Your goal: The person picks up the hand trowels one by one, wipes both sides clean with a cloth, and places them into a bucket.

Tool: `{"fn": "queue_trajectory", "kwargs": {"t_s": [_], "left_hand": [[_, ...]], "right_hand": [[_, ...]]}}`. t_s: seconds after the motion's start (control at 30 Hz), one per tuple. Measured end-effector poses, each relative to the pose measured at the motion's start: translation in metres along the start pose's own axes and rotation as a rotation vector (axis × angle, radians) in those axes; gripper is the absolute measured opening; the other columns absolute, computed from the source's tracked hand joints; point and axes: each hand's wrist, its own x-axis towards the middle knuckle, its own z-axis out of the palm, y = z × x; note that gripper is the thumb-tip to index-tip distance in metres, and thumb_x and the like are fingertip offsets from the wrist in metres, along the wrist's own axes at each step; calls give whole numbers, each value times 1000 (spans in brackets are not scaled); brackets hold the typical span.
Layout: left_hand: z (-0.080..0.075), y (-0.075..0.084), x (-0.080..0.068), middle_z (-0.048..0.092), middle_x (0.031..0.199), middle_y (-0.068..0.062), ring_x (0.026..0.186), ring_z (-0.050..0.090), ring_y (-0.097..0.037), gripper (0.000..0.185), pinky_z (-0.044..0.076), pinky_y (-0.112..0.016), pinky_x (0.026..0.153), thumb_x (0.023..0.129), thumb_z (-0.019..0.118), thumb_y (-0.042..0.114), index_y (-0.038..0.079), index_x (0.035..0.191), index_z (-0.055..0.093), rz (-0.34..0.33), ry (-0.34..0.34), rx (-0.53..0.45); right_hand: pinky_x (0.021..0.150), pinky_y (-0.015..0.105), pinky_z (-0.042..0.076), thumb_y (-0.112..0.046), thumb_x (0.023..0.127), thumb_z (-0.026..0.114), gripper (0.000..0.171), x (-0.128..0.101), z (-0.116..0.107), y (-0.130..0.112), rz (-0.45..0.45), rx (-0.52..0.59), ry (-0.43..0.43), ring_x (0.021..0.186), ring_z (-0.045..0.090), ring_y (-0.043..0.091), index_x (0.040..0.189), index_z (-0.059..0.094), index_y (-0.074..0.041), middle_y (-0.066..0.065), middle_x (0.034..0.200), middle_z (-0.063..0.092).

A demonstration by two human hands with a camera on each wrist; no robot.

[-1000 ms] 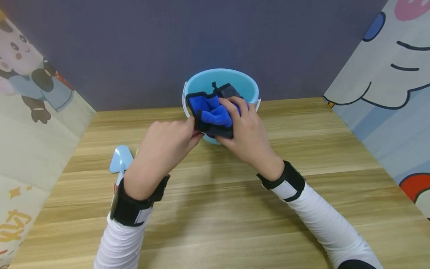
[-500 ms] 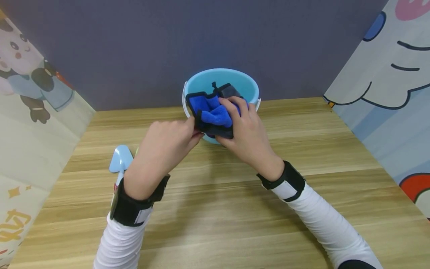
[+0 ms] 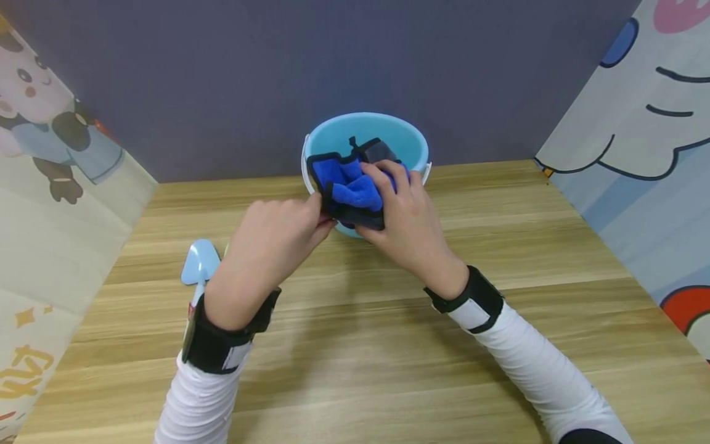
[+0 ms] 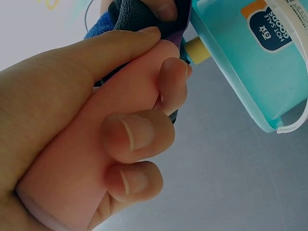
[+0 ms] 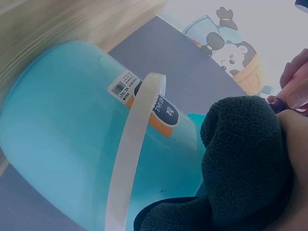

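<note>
My left hand (image 3: 272, 246) grips a pink handle (image 4: 86, 149), its fingers curled round it in the left wrist view. A purple part (image 4: 182, 21) continues from that handle. The rest of this tool is hidden by a blue and dark grey cloth (image 3: 357, 192) with black edging. Bunched fingers of my right hand (image 3: 413, 228) hold the cloth against the tool. Both hands are just in front of and over the near rim of a light blue bucket (image 3: 333, 137), which has a white bail handle (image 5: 130, 149).
A light blue toy shovel (image 3: 200, 262) lies on the wooden table (image 3: 355, 370), partly behind my left wrist. The bucket stands near a dark grey panel (image 3: 233, 92) at the back. Cartoon-printed walls flank the table. A small yellow part (image 4: 198, 51) shows beside the bucket.
</note>
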Motion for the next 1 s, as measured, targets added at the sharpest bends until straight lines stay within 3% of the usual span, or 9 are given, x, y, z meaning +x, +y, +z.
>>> {"fn": "queue_trajectory", "kwargs": {"t_s": [1.0], "left_hand": [[-1, 1, -1, 44, 57, 0, 47, 46, -20, 33, 39, -38, 44, 97, 70, 31, 7, 79, 58, -3, -26, 9]], "right_hand": [[99, 57, 46, -38, 82, 84, 86, -3, 7, -1, -57, -41, -14, 125, 47, 47, 151, 37, -16, 22, 143, 48]]}}
